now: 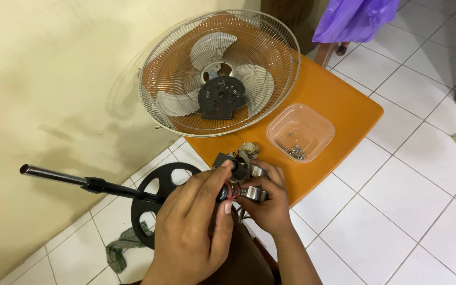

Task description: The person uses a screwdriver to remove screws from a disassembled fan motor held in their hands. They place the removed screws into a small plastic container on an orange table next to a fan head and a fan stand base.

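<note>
Both my hands are closed around a small fan motor [240, 171], a dark and silver metal piece with red windings, held just over the near edge of an orange table [339, 100]. My left hand [193, 221] grips it from the left with the thumb on top. From the right, my right hand [270, 203] holds it, fingers wrapped underneath. Behind it on the table lies a wire fan cage [219, 73] with pale blades and a black back plate.
A clear plastic tub [301, 131] with several screws sits on the table to the right. A black fan stand with pole [96, 184] and round base [159, 203] lies on the white tiled floor at left, beside a grey rag [125, 245]. A purple bag [354, 18] hangs at the back.
</note>
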